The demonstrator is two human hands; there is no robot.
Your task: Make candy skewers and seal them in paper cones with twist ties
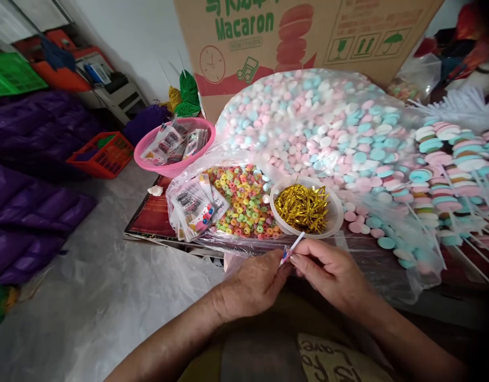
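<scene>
In front of my body, my left hand is closed around the lower end of a white stick with a bit of printed plastic wrapper gathered about it. My right hand meets it, thumb and forefinger pinched at the same spot. Whatever lies lower in the left palm is hidden. Just beyond the fingers stands a clear plastic bowl full of gold twist ties. Left of it are small ring-shaped candies in a clear bag, with printed plastic bags lying on top.
Pink, white and blue marshmallows fill a large clear bag before a cardboard box. Stacked marshmallow skewers lie at right. A pink basket holds more printed bags. Purple bundles and a red crate sit at left.
</scene>
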